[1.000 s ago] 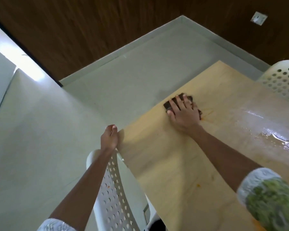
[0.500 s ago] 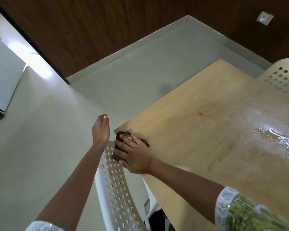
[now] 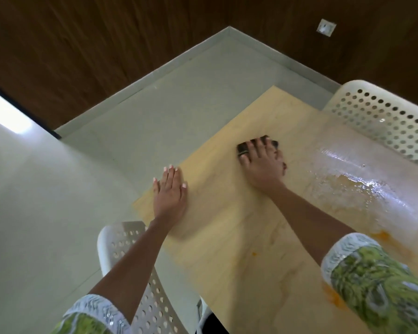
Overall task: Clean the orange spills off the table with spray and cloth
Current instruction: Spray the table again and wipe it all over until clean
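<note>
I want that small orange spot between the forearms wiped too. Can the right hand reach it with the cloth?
Probably yes. The orange spot lies on bare table, well short of where the right hand presses the cloth. Nothing stands between, and the left hand rests off to the side.

wooden table (image 3: 227, 237) bears cloth (image 3: 242, 147), spills (image 3: 381, 236) (orange, wet).

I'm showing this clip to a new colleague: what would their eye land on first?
First the glossy wet patch, foamy and tinged orange, spread across the right side of the wooden table. Next the right hand pressing a dark cloth flat just left of that patch, while the left hand lies flat at the table's left edge. A small orange spot sits nearer the person.
</note>
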